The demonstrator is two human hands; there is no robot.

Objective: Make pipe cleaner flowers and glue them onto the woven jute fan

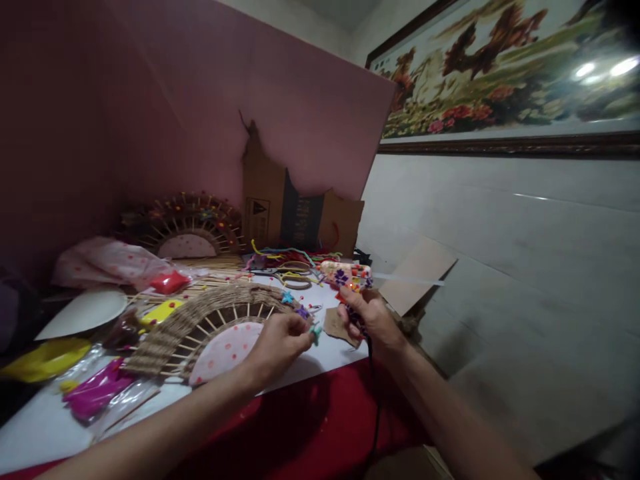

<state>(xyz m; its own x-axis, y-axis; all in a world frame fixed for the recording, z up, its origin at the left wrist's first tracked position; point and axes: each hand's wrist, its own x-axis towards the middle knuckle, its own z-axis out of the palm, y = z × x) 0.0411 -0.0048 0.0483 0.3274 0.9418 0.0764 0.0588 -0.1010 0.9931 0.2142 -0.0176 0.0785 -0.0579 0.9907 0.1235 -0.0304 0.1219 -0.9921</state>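
A small teal star-shaped piece point(315, 333) is pinched between the thumb and fingers of my left hand point(283, 343). My right hand point(373, 320) is wrapped round a flower-patterned hot glue gun point(343, 273) with a small red light, and a black cord point(376, 407) hangs below. A clear glue stick point(410, 279) juts out to the right behind it. Just left of my hands lies a half-round woven fan point(170, 327) of brown twine over thin sticks, with a pink dotted centre. Blue and purple stars point(287, 297) sit at its right end.
Scissors point(295, 277) and coloured cords point(300, 255) lie behind the fan. A second decorated fan point(187, 245) leans at the back beside torn cardboard point(265, 200). Bags of magenta clay point(97, 393), a white plate point(87, 313) and a cardboard scrap point(337, 325) are on the table.
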